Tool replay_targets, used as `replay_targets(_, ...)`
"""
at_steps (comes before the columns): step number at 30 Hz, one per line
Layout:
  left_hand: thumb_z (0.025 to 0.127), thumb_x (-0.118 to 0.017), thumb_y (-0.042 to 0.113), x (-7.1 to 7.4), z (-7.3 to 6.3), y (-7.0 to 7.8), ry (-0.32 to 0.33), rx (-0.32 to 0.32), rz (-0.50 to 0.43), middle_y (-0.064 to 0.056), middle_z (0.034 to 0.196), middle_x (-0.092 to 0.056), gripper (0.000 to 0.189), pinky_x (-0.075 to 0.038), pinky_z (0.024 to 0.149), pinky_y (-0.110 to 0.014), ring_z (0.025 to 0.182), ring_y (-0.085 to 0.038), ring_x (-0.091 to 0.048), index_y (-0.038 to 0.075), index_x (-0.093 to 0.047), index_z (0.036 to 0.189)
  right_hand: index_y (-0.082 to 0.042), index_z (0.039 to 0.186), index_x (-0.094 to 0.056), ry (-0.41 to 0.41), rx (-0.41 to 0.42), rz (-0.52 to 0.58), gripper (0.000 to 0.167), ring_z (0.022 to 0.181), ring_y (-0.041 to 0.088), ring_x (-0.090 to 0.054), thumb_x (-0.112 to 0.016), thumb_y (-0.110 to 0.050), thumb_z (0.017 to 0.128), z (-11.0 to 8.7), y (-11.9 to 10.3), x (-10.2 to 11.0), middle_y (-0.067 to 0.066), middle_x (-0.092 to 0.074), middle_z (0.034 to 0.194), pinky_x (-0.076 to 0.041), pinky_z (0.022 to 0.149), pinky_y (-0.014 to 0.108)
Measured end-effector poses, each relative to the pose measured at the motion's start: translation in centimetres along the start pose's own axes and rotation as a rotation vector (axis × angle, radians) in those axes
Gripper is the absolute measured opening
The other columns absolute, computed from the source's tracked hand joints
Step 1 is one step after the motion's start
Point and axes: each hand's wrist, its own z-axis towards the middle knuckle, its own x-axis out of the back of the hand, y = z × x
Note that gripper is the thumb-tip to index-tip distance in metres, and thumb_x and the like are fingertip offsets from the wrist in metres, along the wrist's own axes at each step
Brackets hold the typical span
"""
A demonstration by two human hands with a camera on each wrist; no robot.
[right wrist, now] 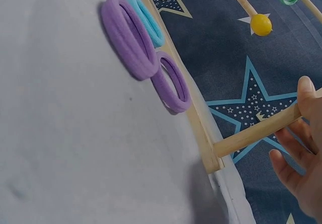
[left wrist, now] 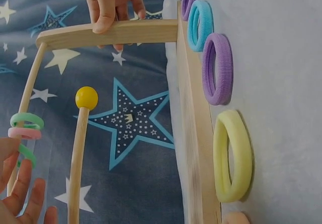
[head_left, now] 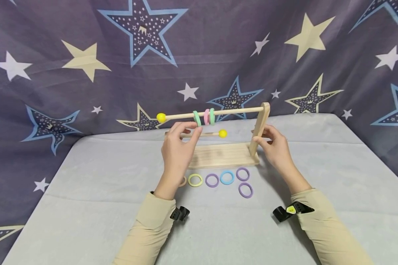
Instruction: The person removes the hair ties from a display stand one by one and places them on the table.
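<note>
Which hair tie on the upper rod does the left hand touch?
The green hair tie nearest the upper yellow ball; the pink one and other green one hang farther off.

A: Behind the grip?
B: I've got dark purple-blue fabric [head_left: 219, 55], wall-like, creased, wrapping both sides. Printed stars [head_left: 149, 33]: solid pale ones, plus blue- and cream-edged.
A: Under it?
B: Flat surface, pale grey cloth [head_left: 86, 206], lightly wrinkled, running back to the fabric.
A: Light?
B: Soft. Faint shadows on cloth below grip.
</note>
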Motion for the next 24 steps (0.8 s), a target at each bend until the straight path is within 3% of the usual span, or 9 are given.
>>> replay_targets(13,0.091,-0.073,0.03,0.5,0.3,-0.2,0.011,0.035,0.002,0.005,0.099,-0.071,0.017,-0.047,0.07,-0.037,0.091,-0.015,-0.063,0.018,-0.076,0.103,0.002,0.124,-0.062,-0.006,-0.008,0.005,0.037,0.094,-0.009,-0.055,-0.07,-0.012,0.091,0.1,0.0,-0.1,0.017,-0.069,0.118,-0.047,0.076,0.015)
replay_targets(24,0.089,-0.075,0.029,1.6,0.8,-0.6,0.048,-0.005,0.057,0.0,0.095,-0.072,0.016,-0.046,0.067,-0.04,0.09,-0.017,-0.064,0.018,-0.076,0.102,0.002,0.124,-0.062,-0.005,-0.002,0.002,0.037,0.093,-0.01,-0.055,-0.07,-0.013,0.091,0.0,-0.1,0.0,0.016,-0.069,0.118,-0.046,0.075,0.015)
